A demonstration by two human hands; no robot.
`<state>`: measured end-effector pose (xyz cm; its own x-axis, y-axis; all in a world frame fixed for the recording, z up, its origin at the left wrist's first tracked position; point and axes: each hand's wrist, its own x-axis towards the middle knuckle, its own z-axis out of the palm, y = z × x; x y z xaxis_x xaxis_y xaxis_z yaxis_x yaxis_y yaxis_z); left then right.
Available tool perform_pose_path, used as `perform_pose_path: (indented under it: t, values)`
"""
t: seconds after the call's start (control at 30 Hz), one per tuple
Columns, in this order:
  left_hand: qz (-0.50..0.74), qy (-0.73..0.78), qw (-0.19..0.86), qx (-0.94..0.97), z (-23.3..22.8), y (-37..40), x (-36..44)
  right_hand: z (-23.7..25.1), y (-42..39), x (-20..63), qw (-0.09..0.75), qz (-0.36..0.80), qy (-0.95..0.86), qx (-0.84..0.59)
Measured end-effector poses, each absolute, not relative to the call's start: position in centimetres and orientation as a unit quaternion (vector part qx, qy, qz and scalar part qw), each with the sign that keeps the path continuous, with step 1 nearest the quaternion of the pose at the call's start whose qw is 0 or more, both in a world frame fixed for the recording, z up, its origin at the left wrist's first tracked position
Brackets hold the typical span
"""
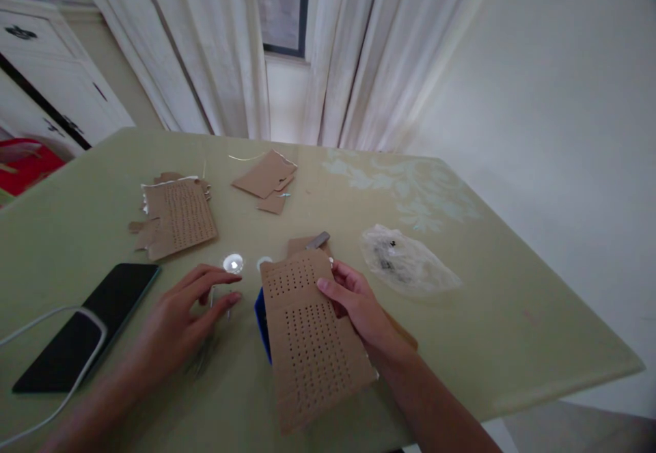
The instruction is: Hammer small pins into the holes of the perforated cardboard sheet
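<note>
A brown cardboard piece (312, 344) with rows of small punched holes is tilted up in front of me. My right hand (361, 306) grips its right edge, thumb on the face and fingers behind. To its left, my left hand (192, 306) hovers with thumb and forefinger apart. Thin shiny slivers show near those fingertips, too small to name. Part of a blue object (262, 323) peeks out behind the cardboard, mostly hidden. Just beyond the top edge lie a grey metal piece (318, 240) and another bit of cardboard (296, 245).
A black tablet (97, 330) with a white cable (95, 320) over it lies at left. Perforated cardboard (179, 217) rests behind it, and torn cardboard pieces (269, 174) lie farther back. A clear plastic bag (407, 262) with dark bits is at right. A shiny round disc (234, 264) sits mid-table.
</note>
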<state>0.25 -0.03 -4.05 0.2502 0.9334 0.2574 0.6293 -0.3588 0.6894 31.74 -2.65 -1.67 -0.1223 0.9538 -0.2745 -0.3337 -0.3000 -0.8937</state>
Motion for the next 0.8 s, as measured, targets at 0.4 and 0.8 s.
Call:
perform_pose_path:
  t: [0.4, 0.8]
  values:
    - [0.306, 0.424, 0.294, 0.8, -4.2, -3.1, 4.6, -1.9, -2.5, 32.7, 0.511, 0.639, -0.316, -0.48]
    - [0.251, 0.397, 0.283, 0.836, -3.5, -3.3, 3.0, -1.2, -3.4, 32.3, 0.488, 0.643, -0.334, -0.487]
